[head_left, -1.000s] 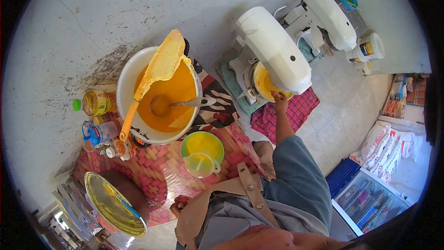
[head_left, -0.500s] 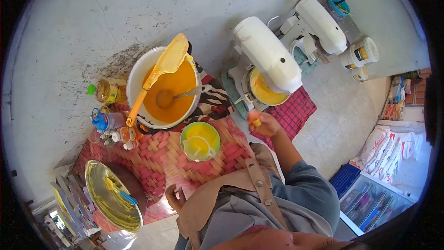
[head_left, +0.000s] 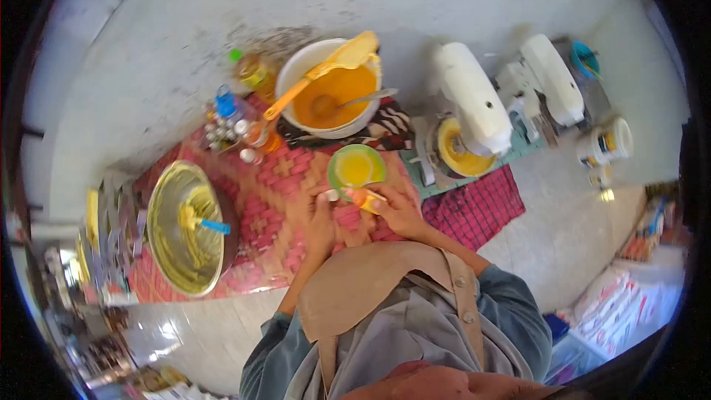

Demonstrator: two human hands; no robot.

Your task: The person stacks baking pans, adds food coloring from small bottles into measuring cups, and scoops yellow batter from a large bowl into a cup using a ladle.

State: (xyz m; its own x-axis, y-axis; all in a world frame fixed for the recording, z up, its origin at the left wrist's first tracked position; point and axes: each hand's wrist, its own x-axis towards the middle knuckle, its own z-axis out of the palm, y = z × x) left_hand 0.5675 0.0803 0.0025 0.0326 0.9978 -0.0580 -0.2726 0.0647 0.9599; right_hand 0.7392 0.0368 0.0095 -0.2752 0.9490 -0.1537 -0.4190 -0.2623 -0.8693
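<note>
My right hand is closed around a small bottle with an orange and yellow look, tilted just in front of the green bowl. Facing it, my left hand pinches a small white piece that looks like a cap. The green bowl stands beyond both hands, with a clear cup of yellow liquid in it. Behind that is a white pot of orange liquid. A ladle rests in the pot, and a batter-coated orange spatula lies across its rim.
To the left, a metal bowl smeared with yellow batter holds a blue-handled spatula. Several bottles stand beside the pot. Two white stand mixers are at the right, the nearer over a bowl of yellow batter. A red checked cloth lies in front.
My right hand has come from beside the mixer to the green bowl with the small bottle. My left hand has risen from the table's edge to meet it. The view has shifted.
</note>
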